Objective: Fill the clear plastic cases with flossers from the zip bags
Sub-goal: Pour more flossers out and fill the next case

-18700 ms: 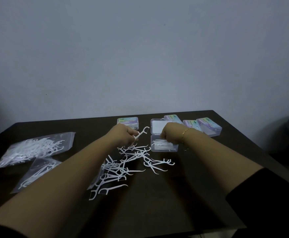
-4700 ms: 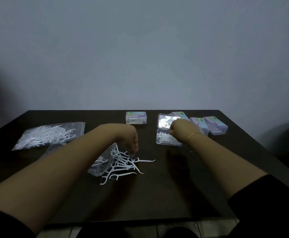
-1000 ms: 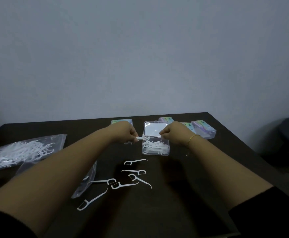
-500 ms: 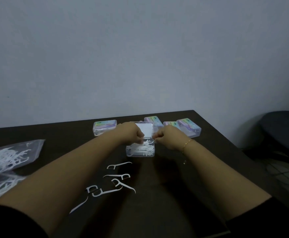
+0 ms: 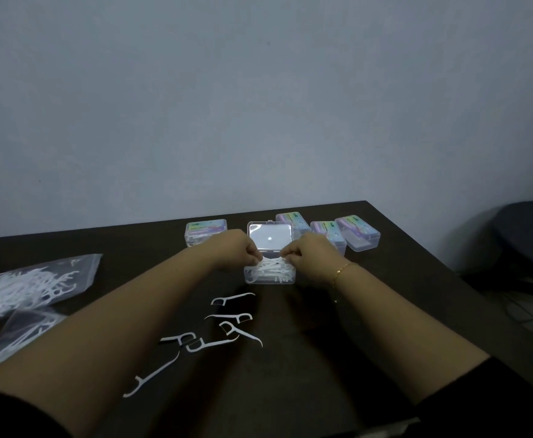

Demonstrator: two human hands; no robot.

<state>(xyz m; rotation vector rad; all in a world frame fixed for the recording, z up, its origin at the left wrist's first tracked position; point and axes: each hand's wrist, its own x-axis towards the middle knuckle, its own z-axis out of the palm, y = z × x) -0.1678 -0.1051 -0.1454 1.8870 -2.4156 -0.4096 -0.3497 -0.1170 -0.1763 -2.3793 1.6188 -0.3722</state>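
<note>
Fewer loose flossers [image 5: 227,324], fuller open case [image 5: 269,275]

I count five clear cases on the surface [image 5: 369,327]: one open case [image 5: 269,275] in front of me, its lid up and a heap of flossers inside too tangled to number, and four shut ones, a lone shut case [image 5: 206,230] to the left of it and three more shut cases [image 5: 358,237] in a row to the right. Six loose flossers [image 5: 227,330] lie nearer me. Two zip bags [image 5: 34,287] sit at my left. My two grips, left [image 5: 238,252] and right [image 5: 307,259], are at the open case.
</note>
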